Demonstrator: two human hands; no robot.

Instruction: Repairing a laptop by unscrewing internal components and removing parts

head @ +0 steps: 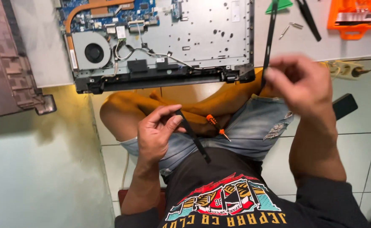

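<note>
My left hand [155, 131] pinches a short black plastic strip [195, 139] that slants down over my lap. Blurred by motion, my right hand [300, 82] grips a long thin black strip [270, 40] that rises toward the table. An orange-handled screwdriver [216, 126] lies on my denim shorts between my hands. In front of my knees an opened laptop base [160, 46] sits on the white table, showing its fan [93, 51], copper heat pipe and blue circuit board.
A grey laptop cover [8, 71] lies at the left. Black tweezers [309, 19], a green pick [280, 5] and an orange bit case [354, 17] rest on the table at top right. A power strip [344, 69] and a dark phone-like object [344, 105] lie on the tiled floor.
</note>
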